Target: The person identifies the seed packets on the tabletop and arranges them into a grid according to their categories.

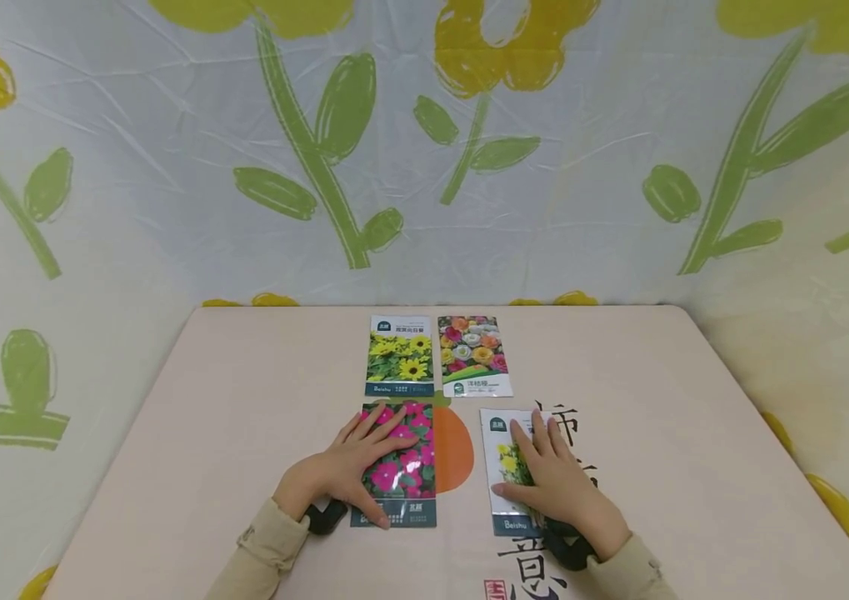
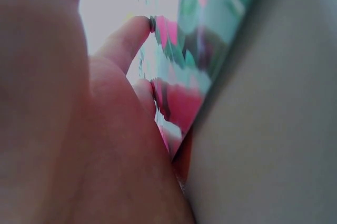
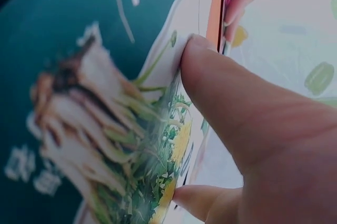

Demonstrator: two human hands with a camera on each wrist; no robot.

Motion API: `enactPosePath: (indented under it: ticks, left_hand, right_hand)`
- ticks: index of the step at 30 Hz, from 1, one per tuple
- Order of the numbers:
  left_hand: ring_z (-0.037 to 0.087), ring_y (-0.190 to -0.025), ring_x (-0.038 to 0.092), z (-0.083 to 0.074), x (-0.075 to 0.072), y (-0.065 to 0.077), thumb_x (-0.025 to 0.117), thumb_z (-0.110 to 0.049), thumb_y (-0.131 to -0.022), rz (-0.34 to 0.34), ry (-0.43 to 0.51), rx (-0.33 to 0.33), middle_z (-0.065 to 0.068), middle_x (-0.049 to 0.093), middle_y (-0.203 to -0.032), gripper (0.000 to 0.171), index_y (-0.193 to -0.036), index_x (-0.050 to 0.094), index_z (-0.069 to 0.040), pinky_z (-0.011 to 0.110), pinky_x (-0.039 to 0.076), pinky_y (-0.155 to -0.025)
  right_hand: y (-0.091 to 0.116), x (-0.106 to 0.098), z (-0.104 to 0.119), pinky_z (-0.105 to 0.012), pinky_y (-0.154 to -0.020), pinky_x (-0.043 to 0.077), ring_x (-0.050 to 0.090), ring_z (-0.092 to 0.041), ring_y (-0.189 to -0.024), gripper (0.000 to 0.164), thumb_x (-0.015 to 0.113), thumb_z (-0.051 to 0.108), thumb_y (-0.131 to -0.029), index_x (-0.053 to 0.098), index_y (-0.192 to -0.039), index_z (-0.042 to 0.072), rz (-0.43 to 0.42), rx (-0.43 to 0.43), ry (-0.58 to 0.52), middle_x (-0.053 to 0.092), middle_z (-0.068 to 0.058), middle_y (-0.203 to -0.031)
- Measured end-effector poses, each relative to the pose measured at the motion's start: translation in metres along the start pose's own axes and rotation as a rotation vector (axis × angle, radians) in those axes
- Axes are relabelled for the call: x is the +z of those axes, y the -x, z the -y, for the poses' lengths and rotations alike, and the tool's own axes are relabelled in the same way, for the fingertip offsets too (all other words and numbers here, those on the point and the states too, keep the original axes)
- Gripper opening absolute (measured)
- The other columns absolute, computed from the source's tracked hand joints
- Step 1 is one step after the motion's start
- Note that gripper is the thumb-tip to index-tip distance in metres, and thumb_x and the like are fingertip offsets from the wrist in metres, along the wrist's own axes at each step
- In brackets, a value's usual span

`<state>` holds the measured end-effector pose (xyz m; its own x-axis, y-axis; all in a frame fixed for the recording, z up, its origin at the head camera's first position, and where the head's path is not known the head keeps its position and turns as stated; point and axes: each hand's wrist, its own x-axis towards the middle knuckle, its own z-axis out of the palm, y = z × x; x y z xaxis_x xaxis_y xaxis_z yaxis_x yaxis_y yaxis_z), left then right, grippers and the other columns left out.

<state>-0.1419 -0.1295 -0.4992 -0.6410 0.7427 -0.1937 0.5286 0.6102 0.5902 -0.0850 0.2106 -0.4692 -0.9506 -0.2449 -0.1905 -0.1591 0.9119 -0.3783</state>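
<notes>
My left hand [image 1: 357,458] rests with spread fingers on a seed packet with pink flowers [image 1: 418,475], which lies flat on the table. Close up in the left wrist view, fingertips [image 2: 138,27] touch the glossy pink-flower print. To the right, my right hand [image 1: 555,475] lies spread over a white seed packet with yellow flowers [image 1: 499,429], covering much of its right half. Thumb and finger press on that packet's face [image 3: 142,182] in the right wrist view. A gap of bare cloth separates the two packets.
Behind the hands lie a yellow-daisy seed packet [image 1: 400,354] and a packet with multicoloured blooms [image 1: 475,354], side by side. The pale pink tablecloth [image 1: 244,400] carries an orange fruit print and black characters. Flower-patterned curtains [image 1: 192,167] enclose the back and sides.
</notes>
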Motion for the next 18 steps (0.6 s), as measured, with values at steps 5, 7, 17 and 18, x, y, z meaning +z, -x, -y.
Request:
enactPosePath:
  ticks: [5,7,17,18]
  left_hand:
    - [0.026,-0.150,-0.018,-0.002,-0.001,0.000,0.086,-0.063,-0.062,0.005,-0.002,-0.007,-0.005,-0.006,-0.167,0.113,-0.156,0.030,-0.035,0.056,-0.009,-0.118]
    - [0.026,-0.150,-0.018,-0.002,0.000,0.000,0.085,-0.064,-0.062,0.004,-0.001,-0.010,-0.005,-0.006,-0.167,0.113,-0.156,0.030,-0.036,0.056,-0.009,-0.118]
    - [0.024,-0.150,-0.018,0.001,0.003,0.000,0.084,-0.066,-0.061,-0.002,-0.017,-0.018,-0.007,-0.006,-0.167,0.113,-0.156,0.029,-0.038,0.056,-0.008,-0.118]
    - [0.024,-0.150,-0.018,0.001,0.003,0.000,0.085,-0.066,-0.061,-0.003,-0.016,-0.021,-0.007,-0.005,-0.167,0.113,-0.156,0.029,-0.038,0.056,-0.008,-0.118]
  right_hand:
    - [-0.002,0.002,0.005,-0.076,-0.104,0.019,0.001,-0.056,-0.144,0.103,0.072,0.060,-0.080,0.031,-0.154,0.002,0.006,0.006,-0.007,0.007,-0.031,-0.161]
    - [-0.003,0.002,0.007,-0.076,-0.105,0.019,0.001,-0.056,-0.144,0.103,0.072,0.059,-0.080,0.031,-0.154,0.002,0.010,0.008,-0.007,0.007,-0.031,-0.160]
    - [-0.008,0.005,0.017,-0.074,-0.107,0.020,0.002,-0.055,-0.145,0.103,0.071,0.061,-0.080,0.031,-0.155,0.003,0.019,0.002,0.022,0.007,-0.031,-0.160]
    - [-0.008,0.005,0.018,-0.074,-0.108,0.019,0.001,-0.055,-0.145,0.103,0.071,0.061,-0.081,0.030,-0.155,0.003,0.021,0.002,0.021,0.007,-0.031,-0.161]
